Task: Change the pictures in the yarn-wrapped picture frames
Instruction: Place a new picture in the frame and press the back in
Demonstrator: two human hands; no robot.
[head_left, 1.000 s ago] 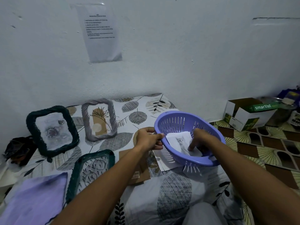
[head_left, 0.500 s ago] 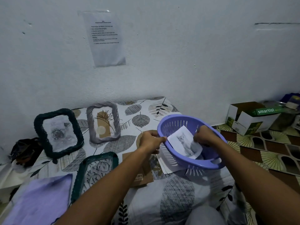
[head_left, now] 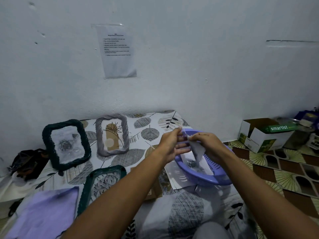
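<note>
Over the purple basket [head_left: 207,180], the right hand [head_left: 205,142] now pinches a picture [head_left: 196,150] lifted clear of it; the left hand [head_left: 172,144], off the rim, spreads beside it. Likely bound for 1 of 3 yarn-wrapped frames [head_left: 66,144] lying left.

Looks like somebody's home, a plain bedroom or spare room, not any kind of workshop. There's a mattress [head_left: 141,135] with a leaf-print sheet pushed up against a bare white wall [head_left: 207,66], patterned vinyl floor [head_left: 284,173] next to it, and a printed sheet [head_left: 117,50] taped up on the wall. Household clutter in the corner too: an open cardboard box [head_left: 260,135], some bits behind it. Dim indoor lighting.
</note>
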